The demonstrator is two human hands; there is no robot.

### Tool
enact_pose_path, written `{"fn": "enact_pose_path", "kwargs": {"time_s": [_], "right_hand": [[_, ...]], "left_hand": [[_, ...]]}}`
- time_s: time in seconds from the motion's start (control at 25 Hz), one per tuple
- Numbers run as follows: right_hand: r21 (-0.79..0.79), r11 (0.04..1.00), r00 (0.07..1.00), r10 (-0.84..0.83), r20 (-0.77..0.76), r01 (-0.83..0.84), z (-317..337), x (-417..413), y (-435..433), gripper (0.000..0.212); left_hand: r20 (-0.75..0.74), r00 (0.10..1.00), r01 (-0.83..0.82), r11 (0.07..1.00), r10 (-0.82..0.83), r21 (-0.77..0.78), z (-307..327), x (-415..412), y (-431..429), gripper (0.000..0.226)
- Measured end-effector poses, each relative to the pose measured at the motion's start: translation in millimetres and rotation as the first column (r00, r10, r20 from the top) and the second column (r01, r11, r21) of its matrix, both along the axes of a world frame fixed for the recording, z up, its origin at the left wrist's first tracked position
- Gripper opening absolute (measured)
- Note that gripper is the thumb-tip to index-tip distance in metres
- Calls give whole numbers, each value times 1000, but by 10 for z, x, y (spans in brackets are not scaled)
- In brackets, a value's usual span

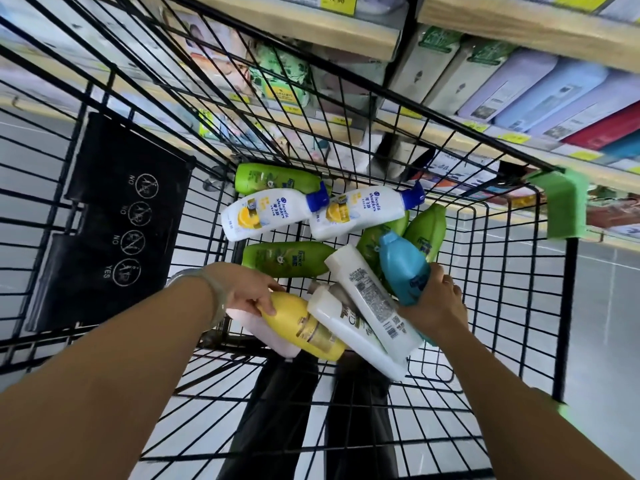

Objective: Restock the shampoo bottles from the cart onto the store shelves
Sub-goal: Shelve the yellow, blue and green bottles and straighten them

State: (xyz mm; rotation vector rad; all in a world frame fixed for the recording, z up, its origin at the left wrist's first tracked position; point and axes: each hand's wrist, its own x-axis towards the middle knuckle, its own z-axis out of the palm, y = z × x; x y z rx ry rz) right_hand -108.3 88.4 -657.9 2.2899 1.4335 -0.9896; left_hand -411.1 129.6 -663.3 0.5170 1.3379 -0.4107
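Gripping yellow bottle (304,329) in left hand (247,292), blue bottle (403,268) in right hand (438,301), fingers (267,307) curled round each. Risk: lifting may topple the leaning white bottles (370,292).

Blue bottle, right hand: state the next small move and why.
Probably lift the blue bottle straight up: the right hand grips it, and it lies on top of the green bottles with nothing over it.

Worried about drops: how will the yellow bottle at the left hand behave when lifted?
The yellow bottle looks glossy, rigid plastic: likely stiff, maybe slippery. Rounded and lying sideways, it could roll if released. The left hand holds one end only, so it may tilt.
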Motion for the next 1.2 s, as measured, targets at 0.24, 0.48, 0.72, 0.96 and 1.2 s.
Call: {"fn": "enact_pose_path", "kwargs": {"time_s": [0.24, 0.48, 0.72, 0.96, 1.2], "right_hand": [[-58, 997, 998, 56, -2, -56, 231, -11, -80, 87], [-18, 999, 990, -49, -131, 47, 711, 41, -110, 90], [69, 957, 905, -240, -350, 281, 1715, 240, -190, 83], [160, 823, 738, -381, -557, 545, 2829, 691, -350, 70], [254, 662, 612, -386, -691, 705, 3800, 1506, -864, 88]], "left_hand": [[-17, 990, 135, 989, -136, -68, 174, 121, -40, 47], [-72, 867, 483, 866, -494, -126, 588, 182, 328, 56], [-8, 713, 700, 713, -701, -25, 1938, 715, 841, 49], [-49, 754, 640, 715, -656, 282, 3453, 1709, 908, 43], [16, 751, 544, 632, -660, 552, 4744, 2695, 571, 27]]}}
